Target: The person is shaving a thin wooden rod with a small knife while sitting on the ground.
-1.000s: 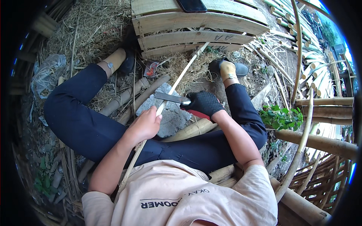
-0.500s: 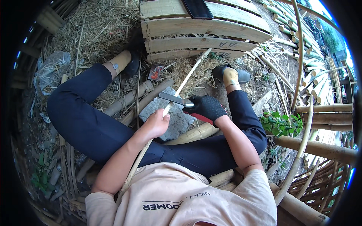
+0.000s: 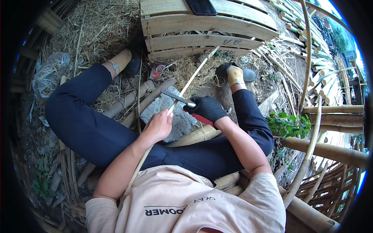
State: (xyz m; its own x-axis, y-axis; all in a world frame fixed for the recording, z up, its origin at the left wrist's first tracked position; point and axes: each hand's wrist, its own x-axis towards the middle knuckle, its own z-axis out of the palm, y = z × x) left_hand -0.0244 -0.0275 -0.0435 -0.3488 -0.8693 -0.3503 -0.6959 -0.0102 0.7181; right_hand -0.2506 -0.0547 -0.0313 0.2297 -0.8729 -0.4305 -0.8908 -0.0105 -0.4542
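I sit on the ground with my knees spread. My bare left hand (image 3: pixel 158 126) grips a long thin bamboo strip (image 3: pixel 191 80) that runs from my lap up toward the wooden pallet (image 3: pixel 210 27). My right hand (image 3: pixel 208 108), in a black glove, holds a knife with a red handle; its dark blade (image 3: pixel 175 97) lies across the strip just above my left hand. Below both hands a grey stone block (image 3: pixel 179 121) rests between my legs.
A dark phone (image 3: pixel 201 6) lies on the pallet. Thick bamboo poles (image 3: pixel 330 149) and bent strips stand at the right beside a small green plant (image 3: pixel 287 123). Dry straw, cut bamboo pieces (image 3: pixel 130 99) and a clear plastic bag (image 3: pixel 48 72) lie at the left.
The view has shifted slightly. Both hands keep their grip, and the blade stays across the strip near my left hand.
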